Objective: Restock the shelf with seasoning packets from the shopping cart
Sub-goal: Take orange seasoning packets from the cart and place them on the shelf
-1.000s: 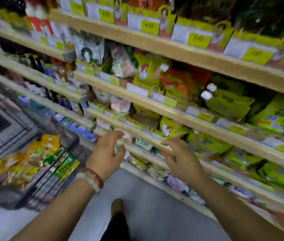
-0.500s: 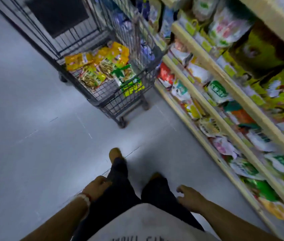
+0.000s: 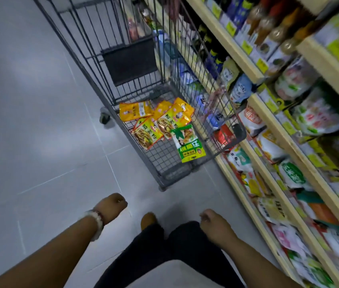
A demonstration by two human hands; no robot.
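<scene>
Left hand (image 3: 111, 208) and right hand (image 3: 214, 224) are loosely curled, nothing held, hung low and free for a reach. Seasoning packets (image 3: 160, 123) are piled in the cart (image 3: 185, 173), parked beside the shelf (image 3: 268, 183) for short carries.

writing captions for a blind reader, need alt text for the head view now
Looking down, a wire shopping cart holds several yellow and green seasoning packets beside stocked wooden shelves. Nearer the camera, the left hand and right hand hang loosely curled and hold nothing, above a grey tiled floor.
</scene>
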